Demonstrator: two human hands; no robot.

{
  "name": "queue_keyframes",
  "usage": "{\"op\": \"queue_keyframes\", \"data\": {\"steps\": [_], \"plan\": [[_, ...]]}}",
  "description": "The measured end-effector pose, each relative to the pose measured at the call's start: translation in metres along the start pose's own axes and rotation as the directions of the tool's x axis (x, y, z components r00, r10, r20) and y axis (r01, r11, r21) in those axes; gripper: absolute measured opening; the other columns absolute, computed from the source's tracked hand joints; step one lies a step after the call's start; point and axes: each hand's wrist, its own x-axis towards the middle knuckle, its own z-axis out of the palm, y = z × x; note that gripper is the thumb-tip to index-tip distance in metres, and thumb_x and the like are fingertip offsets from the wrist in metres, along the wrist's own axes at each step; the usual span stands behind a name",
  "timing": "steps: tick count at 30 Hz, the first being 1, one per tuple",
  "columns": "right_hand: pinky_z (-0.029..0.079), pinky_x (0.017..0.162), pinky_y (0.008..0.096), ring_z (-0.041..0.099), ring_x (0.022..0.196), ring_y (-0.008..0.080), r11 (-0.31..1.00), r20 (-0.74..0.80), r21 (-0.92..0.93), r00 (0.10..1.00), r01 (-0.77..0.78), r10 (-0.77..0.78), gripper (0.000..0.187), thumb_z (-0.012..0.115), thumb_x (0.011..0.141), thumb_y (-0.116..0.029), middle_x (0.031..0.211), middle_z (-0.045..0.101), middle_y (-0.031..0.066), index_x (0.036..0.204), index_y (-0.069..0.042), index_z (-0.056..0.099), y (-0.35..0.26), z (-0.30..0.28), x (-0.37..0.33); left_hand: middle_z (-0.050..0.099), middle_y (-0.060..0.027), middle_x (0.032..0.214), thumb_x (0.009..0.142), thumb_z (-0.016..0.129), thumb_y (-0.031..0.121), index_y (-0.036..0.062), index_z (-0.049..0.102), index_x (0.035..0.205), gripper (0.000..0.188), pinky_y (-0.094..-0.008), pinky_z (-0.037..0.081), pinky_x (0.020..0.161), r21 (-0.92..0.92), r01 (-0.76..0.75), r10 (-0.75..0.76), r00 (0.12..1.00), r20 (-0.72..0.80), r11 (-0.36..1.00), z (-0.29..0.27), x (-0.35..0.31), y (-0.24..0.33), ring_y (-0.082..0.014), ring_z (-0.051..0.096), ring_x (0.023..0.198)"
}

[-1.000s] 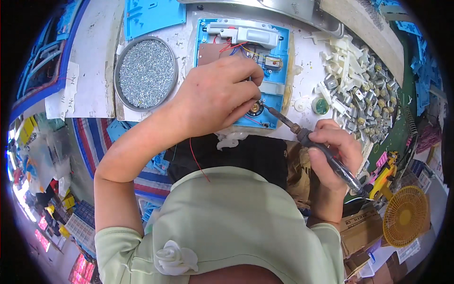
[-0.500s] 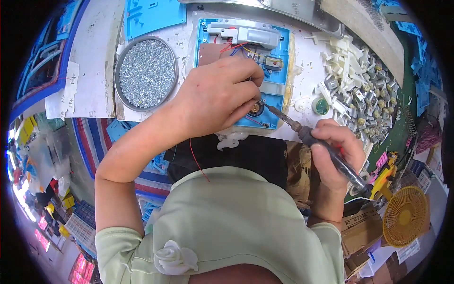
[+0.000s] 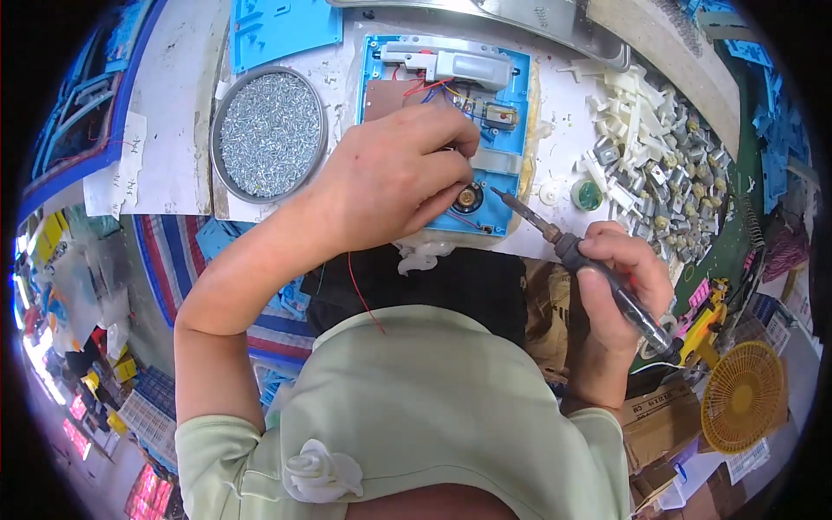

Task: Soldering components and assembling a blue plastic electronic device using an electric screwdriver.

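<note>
A blue plastic housing (image 3: pixel 513 162) lies on the bench with wires, a brown board and a small round speaker (image 3: pixel 469 198) in it. Over its lower left part rests my left hand (image 3: pixel 403 169), fingers closed and bent down beside the speaker; what they pinch is hidden. A thin red wire (image 3: pixel 354 279) hangs below this hand toward my shirt. My right hand (image 3: pixel 622 276) grips a soldering iron (image 3: pixel 568 250) by its dark handle. The iron's tip stands just right of the speaker, apart from it, over the housing's edge.
Left of the housing stands a round tray (image 3: pixel 216 165) full of small screws. On the right lie a heap of small motors (image 3: pixel 667 178) with white plastic parts and a small green-filled pot (image 3: pixel 587 195). A metal tray (image 3: pixel 520 22) borders the back; a yellow fan (image 3: pixel 742 396) is at lower right.
The soldering iron's tip has drawn back a little to the right, off the speaker, which now shows more fully. My left hand has barely shifted.
</note>
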Motion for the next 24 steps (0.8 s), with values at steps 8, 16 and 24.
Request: {"op": "queue_keyframes", "data": {"steps": [8, 16, 24], "plan": [[0.043, 0.06, 0.0293, 0.059, 0.068, 0.0207, 1.0, -0.004, 0.028, 1.0, -0.012, 0.012, 0.026, 0.077, 0.078, 0.001, 0.078, 0.065, 0.0132, 0.101, 0.008, 0.069, 0.0, -0.005, -0.002, 0.064, -0.0125, 0.116, 0.077, 0.078, 0.0, 0.0071, 0.073, 0.11, 0.034, -0.0366, 0.058, 0.078, -0.108, 0.076, -0.087, 0.991, -0.101, 0.991, -0.014, -0.019, -0.001, -0.0277, 0.069, 0.096], [0.045, 0.067, 0.0275, 0.06, 0.076, 0.0171, 0.998, -0.253, -0.002, 0.966, -0.056, 0.054, 0.028, 0.078, 0.08, -0.007, 0.09, 0.069, 0.0143, 0.102, 0.007, 0.069, -0.006, -0.039, -0.034, 0.063, -0.0164, 0.121, 0.079, 0.076, 0.001, 0.0055, 0.072, 0.115, 0.036, -0.0381, 0.059, 0.084, 0.129, 0.043, -0.053, 0.996, 0.072, 0.991, -0.015, -0.014, 0.004, -0.0311, 0.069, 0.1], [0.055, 0.075, 0.0262, 0.066, 0.084, 0.0146, 0.982, -0.919, -0.182, 0.363, -0.044, -0.154, 0.008, 0.064, 0.097, -0.004, 0.095, 0.069, 0.0089, 0.099, 0.003, 0.066, -0.035, -0.203, -0.112, 0.062, -0.019, 0.117, 0.08, 0.072, -0.001, 0.003, 0.074, 0.117, 0.037, -0.0381, 0.057, 0.086, 0.055, 0.045, -0.039, 0.994, -0.102, 0.997, 0.002, -0.022, 0.005, -0.0327, 0.069, 0.099]]}}
